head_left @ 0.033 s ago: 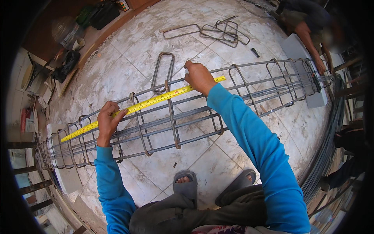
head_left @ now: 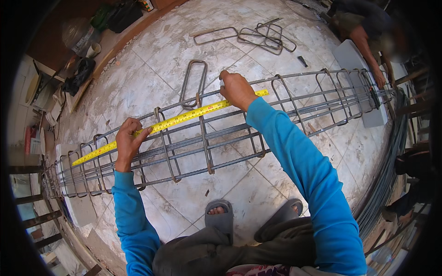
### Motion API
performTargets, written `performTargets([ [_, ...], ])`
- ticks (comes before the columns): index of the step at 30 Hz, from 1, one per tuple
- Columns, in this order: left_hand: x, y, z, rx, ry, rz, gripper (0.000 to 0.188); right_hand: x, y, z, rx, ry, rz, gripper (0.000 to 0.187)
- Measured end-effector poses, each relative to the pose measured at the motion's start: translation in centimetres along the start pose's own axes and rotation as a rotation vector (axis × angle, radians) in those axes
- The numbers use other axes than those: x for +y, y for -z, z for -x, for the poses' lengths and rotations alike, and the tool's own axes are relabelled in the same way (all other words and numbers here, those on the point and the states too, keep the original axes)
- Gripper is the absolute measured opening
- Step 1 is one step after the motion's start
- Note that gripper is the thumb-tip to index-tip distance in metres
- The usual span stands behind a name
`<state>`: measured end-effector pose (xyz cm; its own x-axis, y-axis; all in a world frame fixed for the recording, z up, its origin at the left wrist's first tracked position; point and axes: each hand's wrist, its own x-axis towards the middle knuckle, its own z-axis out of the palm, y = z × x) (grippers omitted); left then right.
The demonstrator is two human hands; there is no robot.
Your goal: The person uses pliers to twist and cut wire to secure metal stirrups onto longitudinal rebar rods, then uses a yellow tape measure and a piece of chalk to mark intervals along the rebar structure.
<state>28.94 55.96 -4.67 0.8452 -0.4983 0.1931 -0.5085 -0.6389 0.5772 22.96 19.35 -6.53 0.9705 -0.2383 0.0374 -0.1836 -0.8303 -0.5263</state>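
A long rebar cage [head_left: 184, 146] of ribbed bars and bent stirrups lies in front of me, from lower left to upper right. A yellow tape measure blade [head_left: 182, 118] is stretched along its far side. My left hand [head_left: 130, 142] pinches the tape between thumb and fingers beside a stirrup. My right hand [head_left: 237, 91] is closed by the far top bar, over the tape towards its right end; a small whitish bit shows at its fingers, too little to name. A loose rectangular stirrup [head_left: 205, 78] leans at the cage's far side, between my hands.
Several loose stirrups [head_left: 260, 39] lie on the tiled floor beyond. Pale blocks [head_left: 76, 209] sit under both cage ends. At upper right another person's hand [head_left: 379, 79] touches the cage. A bundle of long bars [head_left: 382, 175] runs down the right. My sandalled feet [head_left: 218, 221] stand close by.
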Motion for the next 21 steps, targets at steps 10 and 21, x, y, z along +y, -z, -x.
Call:
performTargets([
  [10,2.7,3.2,2.5,-0.252,-0.025,0.043,0.034,0.7,0.1,2.7,0.042,0.137,-0.008,0.017],
  [21,5.3,8.3,8.7,-0.379,0.104,0.121,0.034,-0.5,0.6,7.1,0.058,0.070,-0.029,0.016],
])
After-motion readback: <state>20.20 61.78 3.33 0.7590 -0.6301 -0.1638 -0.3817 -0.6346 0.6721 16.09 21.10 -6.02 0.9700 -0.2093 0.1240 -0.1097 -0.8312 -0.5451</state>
